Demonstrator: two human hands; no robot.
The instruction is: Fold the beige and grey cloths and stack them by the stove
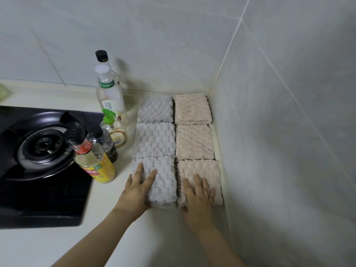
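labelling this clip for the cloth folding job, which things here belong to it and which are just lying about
In the job:
- folded grey cloths
- folded beige cloths
- left hand flat on the nearest grey cloth
- right hand flat on the nearest beige cloth

Lying about:
- gas stove
- tall clear bottle
- green pump bottle
- yellow-labelled bottle
- small dark-capped bottle

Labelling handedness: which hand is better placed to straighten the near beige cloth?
Right. The right hand lies flat on the near beige cloth; the left hand rests on the near grey cloth.
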